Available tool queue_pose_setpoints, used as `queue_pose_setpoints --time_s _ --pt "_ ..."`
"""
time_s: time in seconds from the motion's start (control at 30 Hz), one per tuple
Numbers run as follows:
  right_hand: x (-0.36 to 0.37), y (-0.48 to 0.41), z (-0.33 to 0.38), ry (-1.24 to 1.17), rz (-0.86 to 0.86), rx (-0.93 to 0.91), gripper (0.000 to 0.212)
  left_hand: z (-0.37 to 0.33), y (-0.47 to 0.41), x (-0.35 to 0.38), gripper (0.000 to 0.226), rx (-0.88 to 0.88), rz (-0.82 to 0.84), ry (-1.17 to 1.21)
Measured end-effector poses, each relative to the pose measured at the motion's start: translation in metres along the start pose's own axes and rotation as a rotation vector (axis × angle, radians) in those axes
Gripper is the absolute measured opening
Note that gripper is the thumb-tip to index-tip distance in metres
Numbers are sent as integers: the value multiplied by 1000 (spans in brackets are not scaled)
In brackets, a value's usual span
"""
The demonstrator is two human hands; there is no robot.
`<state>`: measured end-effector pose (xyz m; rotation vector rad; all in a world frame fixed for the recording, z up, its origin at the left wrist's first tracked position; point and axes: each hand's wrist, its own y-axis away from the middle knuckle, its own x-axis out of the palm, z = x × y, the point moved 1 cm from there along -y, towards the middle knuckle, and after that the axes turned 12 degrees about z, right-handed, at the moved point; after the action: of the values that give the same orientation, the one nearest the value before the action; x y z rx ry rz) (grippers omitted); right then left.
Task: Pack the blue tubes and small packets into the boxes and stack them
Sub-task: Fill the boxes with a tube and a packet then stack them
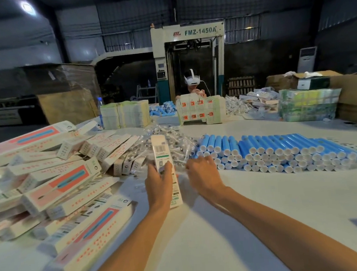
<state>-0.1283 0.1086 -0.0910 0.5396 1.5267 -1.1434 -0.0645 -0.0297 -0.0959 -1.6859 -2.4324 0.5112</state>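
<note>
Two forearms are being held over the white table (203, 240). A long carton (161, 149) is being gripped by the left hand (158, 179), likely for filling; the right hand (204, 171) is being rested on clear packets (182, 143) beside the blue tubes (270, 151), though whether anything is being pinched cannot be told

We see a table (264, 203) in front of us. On its left side lies a pile of boxes (55, 187), one on top of another. On its right side lie tubes (281, 150) in stacked rows. Between them sits a heap of small packets (173, 140). Our left grip (158, 179) holds a single box (161, 149) just before that heap. Our right grip (204, 171) is beside it, at the heap's near edge. Across the table is another person (192, 83), with a machine (188, 55) behind.
</note>
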Motion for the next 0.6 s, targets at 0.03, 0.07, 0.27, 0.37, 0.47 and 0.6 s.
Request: queue_pose_setpoints --time_s 0.03,0.07,0.27,0.37,0.47,0.6 --pt "-7 1 -10 -5 -54 73 16 -1 0 2 12 8 31 37" --pt "-16 3 -21 -73 -95 139 17 -2 1 3 13 9 66 93" --pt "-109 27 -50 -949 -366 102 25 -19 14 20 62 -23 361 260" --pt "-150 42 -47 -1154 -476 -39 39 -25 24 29 61 -6 517 280" --pt "-173 48 -42 -1181 -486 -96 36 -30 34 35 53 -4 623 352" --pt "-175 46 -39 -998 -369 -127 28 -34 42 42 49 -15 669 364"
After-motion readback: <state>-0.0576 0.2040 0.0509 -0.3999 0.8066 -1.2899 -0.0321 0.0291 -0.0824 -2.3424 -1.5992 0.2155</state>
